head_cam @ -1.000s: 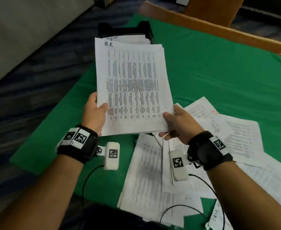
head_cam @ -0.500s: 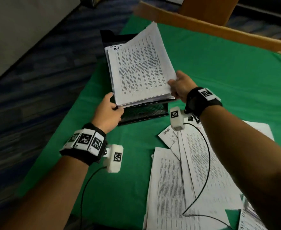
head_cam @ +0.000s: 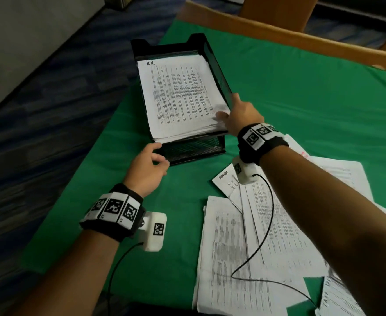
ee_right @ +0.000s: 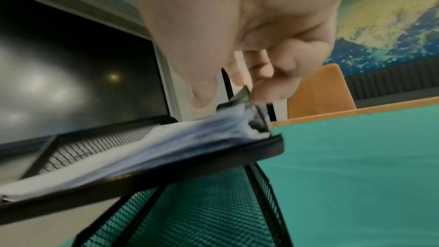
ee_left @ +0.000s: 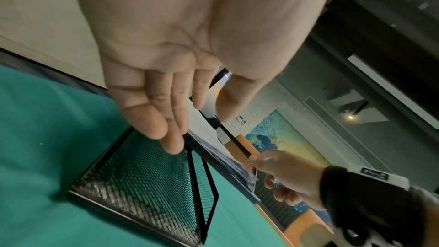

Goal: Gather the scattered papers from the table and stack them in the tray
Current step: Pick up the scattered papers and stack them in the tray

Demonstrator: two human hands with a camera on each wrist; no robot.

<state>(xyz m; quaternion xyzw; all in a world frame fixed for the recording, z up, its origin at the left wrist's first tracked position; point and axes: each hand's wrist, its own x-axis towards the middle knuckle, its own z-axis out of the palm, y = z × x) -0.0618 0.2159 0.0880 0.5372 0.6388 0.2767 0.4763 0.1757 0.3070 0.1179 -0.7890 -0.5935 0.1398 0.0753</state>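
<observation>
The right hand (head_cam: 241, 117) pinches the near right corner of the stack of papers (head_cam: 180, 96), thumb on top and curled fingers (ee_right: 273, 89) by the tray's right wall. That stack lies in the upper level of the black mesh tray (head_cam: 217, 71), at the far left of the green cloth (head_cam: 301, 92). The left hand (head_cam: 147, 171) hovers relaxed with loose fingers (ee_left: 152, 119), holding nothing, just beside the tray's near left corner. More loose papers (head_cam: 233, 258) lie scattered near right on the cloth.
</observation>
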